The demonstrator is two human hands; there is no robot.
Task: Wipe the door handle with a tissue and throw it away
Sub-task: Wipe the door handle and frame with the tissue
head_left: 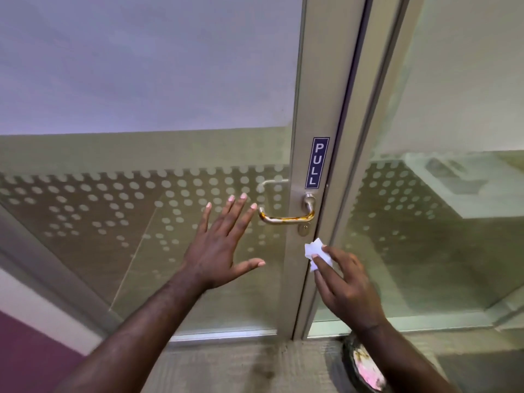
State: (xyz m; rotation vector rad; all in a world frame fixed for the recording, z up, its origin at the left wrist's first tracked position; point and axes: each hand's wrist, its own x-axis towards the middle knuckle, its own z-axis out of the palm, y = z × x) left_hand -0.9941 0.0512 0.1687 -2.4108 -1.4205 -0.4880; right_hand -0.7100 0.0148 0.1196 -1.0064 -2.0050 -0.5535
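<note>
From my head camera, my left hand (224,245) was spread wide open, fingers fanned and thumb out to the side, palm facing the glass door (147,194). It gripped nothing, and I could not tell whether the palm actually touched the pane or hung just off it. Its fingertips reached up to just left of the door handle (286,218), close to the lever's free end but apart from it.

My right hand (347,285) was partly closed, pinching a small crumpled white tissue (317,252) between the thumb and the first fingers. The tissue stuck out past my fingertips, up and to the left. It sat below the handle and slightly to its right, near the small round lock piece (304,229) under the lever, over the metal door frame (312,95). It was not touching the handle.

The handle itself lay above and between my two hands, a silver lever running leftward from its pivot on the frame. Brownish-orange streaks of grime showed along it, heaviest at the left bend and near the pivot. Straight above the pivot, well above my right hand, a dark blue sticker (317,163) read PULL in white letters.

Down under my right forearm, a dark round container (361,364) with pinkish stuff inside stood on the floor, partly hidden by the arm.
</note>
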